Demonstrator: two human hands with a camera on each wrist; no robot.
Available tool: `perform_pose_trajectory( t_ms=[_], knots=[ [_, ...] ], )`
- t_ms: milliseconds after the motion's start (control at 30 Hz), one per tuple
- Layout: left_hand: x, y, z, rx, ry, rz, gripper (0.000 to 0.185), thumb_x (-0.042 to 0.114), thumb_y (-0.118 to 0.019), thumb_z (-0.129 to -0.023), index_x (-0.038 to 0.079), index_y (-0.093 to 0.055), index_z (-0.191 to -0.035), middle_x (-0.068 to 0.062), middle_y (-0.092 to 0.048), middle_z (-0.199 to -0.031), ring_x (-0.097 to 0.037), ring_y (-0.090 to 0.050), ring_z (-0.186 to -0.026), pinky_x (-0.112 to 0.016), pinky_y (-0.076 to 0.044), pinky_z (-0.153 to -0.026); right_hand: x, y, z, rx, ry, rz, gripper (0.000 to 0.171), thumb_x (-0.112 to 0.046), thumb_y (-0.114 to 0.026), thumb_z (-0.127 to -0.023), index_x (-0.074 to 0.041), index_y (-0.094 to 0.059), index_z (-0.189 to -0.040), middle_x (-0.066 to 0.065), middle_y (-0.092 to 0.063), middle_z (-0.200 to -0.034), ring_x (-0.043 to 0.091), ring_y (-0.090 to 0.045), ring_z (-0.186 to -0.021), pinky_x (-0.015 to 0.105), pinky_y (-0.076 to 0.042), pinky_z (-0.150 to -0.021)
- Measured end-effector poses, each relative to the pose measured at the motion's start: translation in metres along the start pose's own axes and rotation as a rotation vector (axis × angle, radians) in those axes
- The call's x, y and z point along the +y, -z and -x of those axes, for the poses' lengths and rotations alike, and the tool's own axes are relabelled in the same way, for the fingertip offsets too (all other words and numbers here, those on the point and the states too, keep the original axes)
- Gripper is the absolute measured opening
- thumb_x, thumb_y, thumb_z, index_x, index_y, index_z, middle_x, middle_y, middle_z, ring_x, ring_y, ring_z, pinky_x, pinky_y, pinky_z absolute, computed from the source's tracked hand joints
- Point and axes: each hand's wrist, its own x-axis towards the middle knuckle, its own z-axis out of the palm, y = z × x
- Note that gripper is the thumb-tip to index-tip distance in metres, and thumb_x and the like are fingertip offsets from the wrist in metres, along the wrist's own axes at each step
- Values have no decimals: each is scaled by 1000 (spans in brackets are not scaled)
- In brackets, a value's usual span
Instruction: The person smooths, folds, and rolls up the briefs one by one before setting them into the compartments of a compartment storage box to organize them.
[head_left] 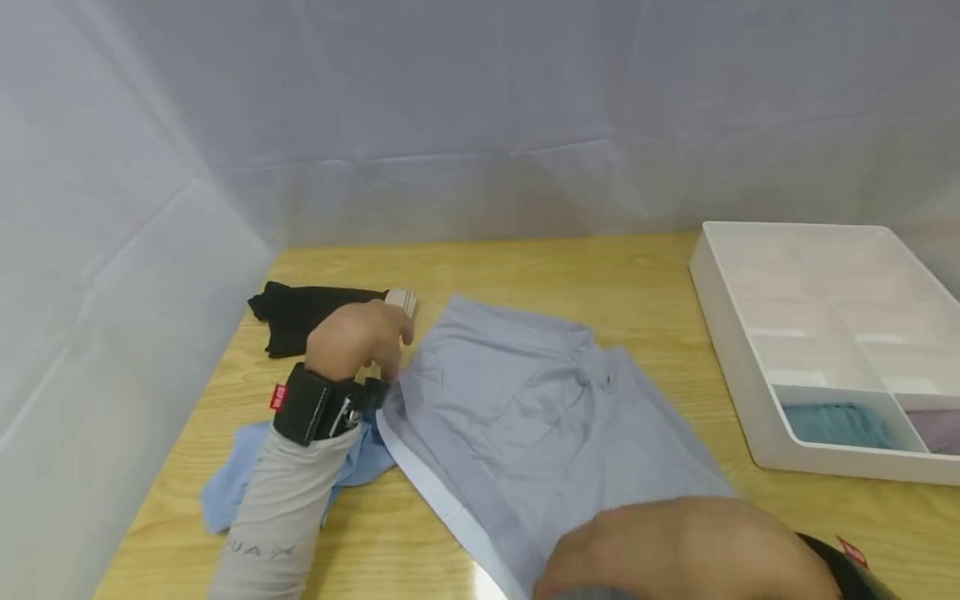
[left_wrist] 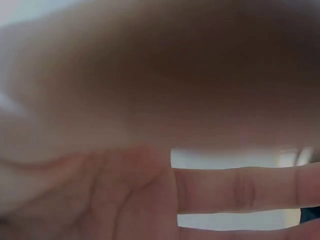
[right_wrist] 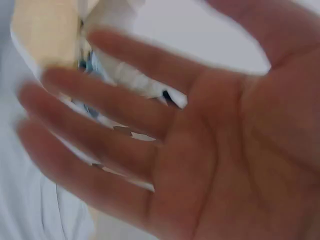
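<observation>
Light grey-blue shorts [head_left: 517, 408] with a button near the upper right lie spread and wrinkled on the wooden table. At their upper left edge is my left hand [head_left: 360, 337], fingertips pointing down. Its fingers look straight in the left wrist view, with nothing held in the visible palm. My right hand [head_left: 675, 550] is over the lower part of the shorts, cut off by the bottom of the head view. In the right wrist view its fingers are spread and the palm [right_wrist: 250, 150] is bare.
Behind my left hand lies a black cloth item [head_left: 315, 312] with a striped pale band. A blue cloth [head_left: 240, 475] lies under my left forearm. At right stands a white divided box [head_left: 720, 333] holding teal cloth [head_left: 840, 425] and purple cloth [head_left: 937, 429]. White sheeting [head_left: 480, 200] borders the table.
</observation>
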Motion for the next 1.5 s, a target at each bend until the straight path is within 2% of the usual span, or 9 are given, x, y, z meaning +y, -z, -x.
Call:
perform_pose_trajectory(
  t_ms=[200,367,533,667,900,1033,1267,1400,1500],
  knots=[
    [21,-3,7,-66,-260,-112,42,29,-66,-91,14,-59,-129,-9,-59,-119,-21,-57,-96,-36,-48,-79,43,18,-7,246,-239,141,51,-29,-73,-85,-12,-57,-130,17,-48,-139,38,-46,-126,52,-40,-100],
    [51,-20,8,58,-358,-189,29,27,-51,-99,6,-65,-112,-8,-64,-104,-20,-58,-90,-37,-48,-82,63,19,-14,249,-330,128,52,-22,-73,-85,-6,-56,-132,28,-42,-141,46,-39,-129,57,-35,-103],
    [76,-51,-25,90,-251,-186,47,40,-49,-99,0,-58,-121,-21,-59,-121,-34,-56,-111,-45,-45,-94,64,20,-12,214,-445,132,56,-23,-76,-82,-7,-56,-132,27,-48,-135,42,-49,-122,55,-40,-99],
    [93,-69,-46,62,-214,-241,81,54,-52,-93,8,-23,-153,-28,-17,-154,-51,-19,-139,-63,-26,-106,49,18,-15,145,-481,106,59,-25,-80,-77,-9,-57,-129,18,-55,-121,35,-58,-108,52,-46,-91],
    [102,-72,-61,-1,-510,-358,83,38,-64,-90,29,-14,-155,-13,5,-160,-36,9,-145,-56,-6,-114,25,14,-12,29,-463,49,59,-35,-80,-76,-24,-59,-129,3,-62,-119,22,-56,-114,45,-46,-93],
    [104,-73,-61,172,-426,-287,81,43,-74,-80,25,-37,-149,-17,3,-160,-43,8,-143,-65,-11,-110,23,17,-12,21,-425,38,51,-34,-81,-76,-24,-63,-123,-4,-66,-108,15,-61,-103,39,-50,-86],
    [108,-78,-45,532,-209,-263,58,48,-77,-77,7,-64,-117,-20,-48,-125,-40,-45,-117,-62,-42,-87,38,18,-16,159,-496,84,35,-15,-80,-75,-11,-66,-107,2,-64,-88,20,-61,-83,42,-51,-71],
    [105,-79,-32,542,-186,-309,39,39,-69,-87,5,-67,-106,-17,-58,-102,-34,-55,-98,-54,-48,-76,48,20,-18,215,-498,124,36,-11,-78,-75,-8,-63,-107,6,-63,-89,24,-61,-84,43,-51,-69],
    [103,-78,-19,441,-206,-343,36,39,-66,-89,5,-68,-101,-14,-60,-95,-31,-58,-91,-54,-49,-78,52,19,-19,246,-502,180,38,-10,-79,-72,-7,-60,-106,10,-62,-86,28,-61,-83,44,-50,-66]
  ],
)
